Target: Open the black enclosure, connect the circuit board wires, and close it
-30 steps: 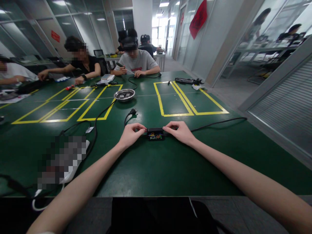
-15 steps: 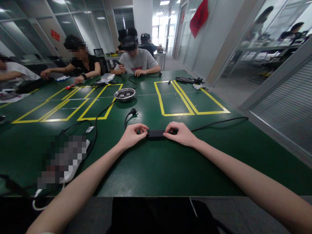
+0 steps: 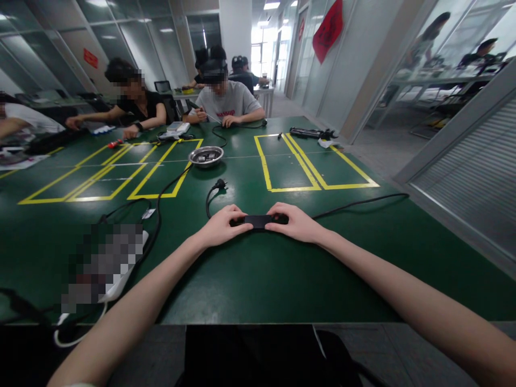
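A black power adapter, a small rectangular block, is held between my two hands just over the green table. My left hand grips its left end, the thumb along the near side and the fingers behind. On the right end, my right hand has its thumb at the near edge and its fingers curled over the far side. Beyond my left hand lies a black plug on a short cable. Another black cable runs from behind my right hand toward the right.
A metal bowl with small metal parts stands farther back. Yellow tape marks rectangles on the table. At the left lies a white, partly blurred object with cables. Across the table a person works with a tool.
Both thumbs have moved inward along the adapter's near side, and the fingers have shifted around its ends. The adapter appears slightly tilted compared with before.
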Demonstrator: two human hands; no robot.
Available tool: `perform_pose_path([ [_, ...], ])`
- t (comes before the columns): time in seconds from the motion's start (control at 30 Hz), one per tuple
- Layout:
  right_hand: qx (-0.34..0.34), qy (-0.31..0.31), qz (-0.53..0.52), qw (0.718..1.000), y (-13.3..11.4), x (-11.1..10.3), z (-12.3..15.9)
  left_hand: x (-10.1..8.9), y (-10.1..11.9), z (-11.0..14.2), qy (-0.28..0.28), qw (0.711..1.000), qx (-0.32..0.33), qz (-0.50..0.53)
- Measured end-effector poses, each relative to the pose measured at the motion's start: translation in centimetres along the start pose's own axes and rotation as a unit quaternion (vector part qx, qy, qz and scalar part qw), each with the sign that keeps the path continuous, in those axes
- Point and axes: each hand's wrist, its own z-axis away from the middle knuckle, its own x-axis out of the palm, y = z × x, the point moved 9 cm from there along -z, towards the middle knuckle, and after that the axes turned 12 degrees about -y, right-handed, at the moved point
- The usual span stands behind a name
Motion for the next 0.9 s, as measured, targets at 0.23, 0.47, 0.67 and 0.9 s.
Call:
perform_pose_path([
  [0.23, -0.017, -0.004, -0.012, 1.0, -1.3, 0.3, 0.4, 0.7, 1.3, 0.0, 0.028, 0.995, -0.018, -0.091],
  [0.47, -0.099, -0.009, -0.016, 0.995, -2.6, 0.2, 0.7, 0.6, 1.6, 0.1, 0.037, 0.995, 0.047, -0.086],
  [0.67, -0.115, 0.037, 0.082, 0.989, -3.3, 0.5, 0.9, 1.3, 2.9, 0.0, 0.042, 0.979, 0.072, -0.185],
  [0.9, -0.15, 0.045, 0.243, 0.957, -4.6, 1.8, 0.8, 2.0, 3.7, -0.4, 0.034, 0.969, 0.097, -0.224],
])
